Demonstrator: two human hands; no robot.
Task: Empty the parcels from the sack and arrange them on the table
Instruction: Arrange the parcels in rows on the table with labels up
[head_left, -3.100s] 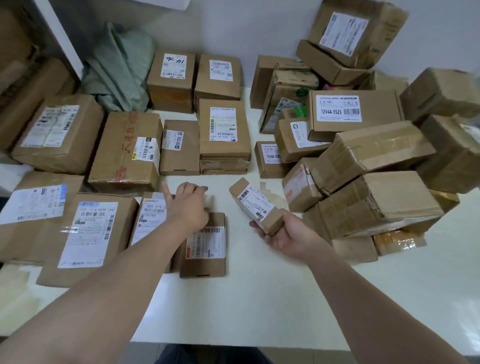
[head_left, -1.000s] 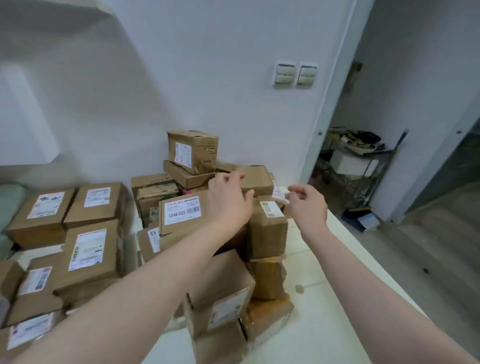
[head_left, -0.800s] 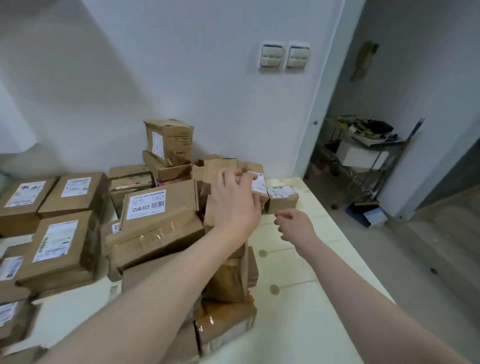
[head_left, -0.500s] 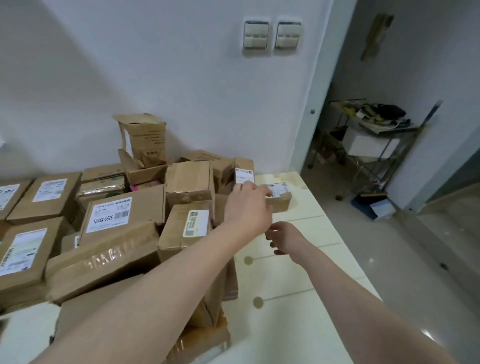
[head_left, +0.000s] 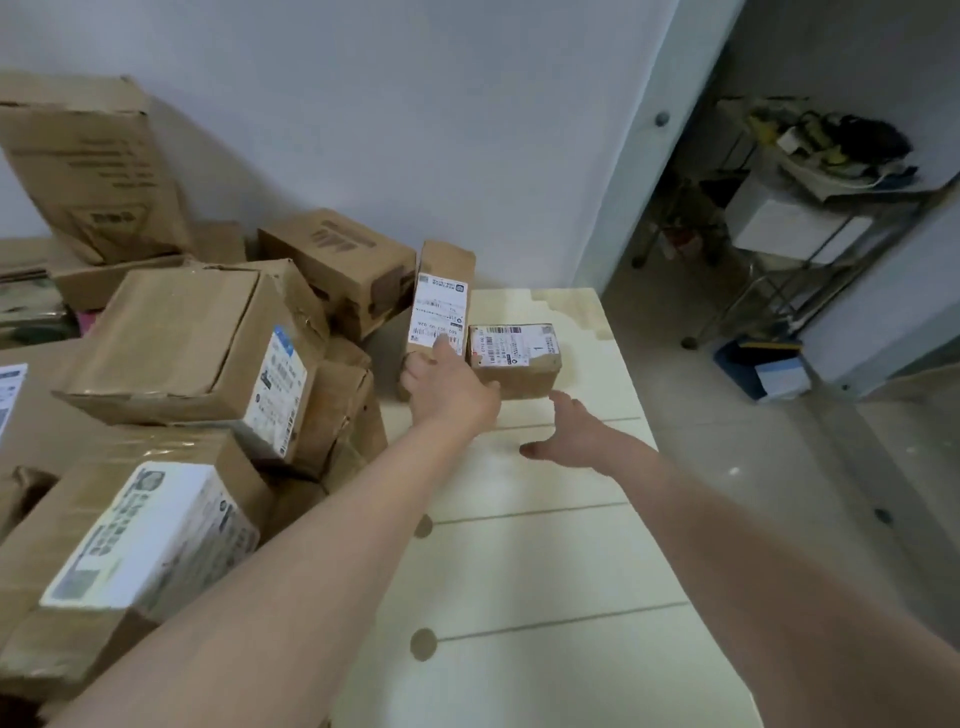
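Upright parcel: a narrow brown carton (head_left: 441, 306) stands on end at the far part of the table, white shipping label facing the camera, tilted slightly to the right at its top.
Left hand: the left hand (head_left: 449, 392) grips the bottom of the upright parcel; the thumb lies on the lower edge of the label and the other fingers curl round the carton's left side.
Small parcel: a squat carton (head_left: 514, 364) lies flat just right of the upright parcel, label on top; the two look as if they touch, though the hand hides the joint.
Right hand: the right hand (head_left: 569, 436) hovers low over the table just near of the small parcel, palm down, fingers straight and spread apart, holding nothing. Whether its forefinger touches the carton's near right corner, I cannot tell.
Table: a cream top (head_left: 519, 561) with thin grooves running across it and two dark round marks (head_left: 423, 644) along its left part.
Pile: a loose heap of brown cartons (head_left: 182, 343) fills the left side, several tipped at angles; the nearest (head_left: 140, 535) bears a large white label.
Far left: a big worn box (head_left: 88, 166) leans against the white wall (head_left: 415, 104).
Right: through a doorway, a metal rack (head_left: 810, 208) with clutter on it, and a blue box (head_left: 763, 364) on the floor.
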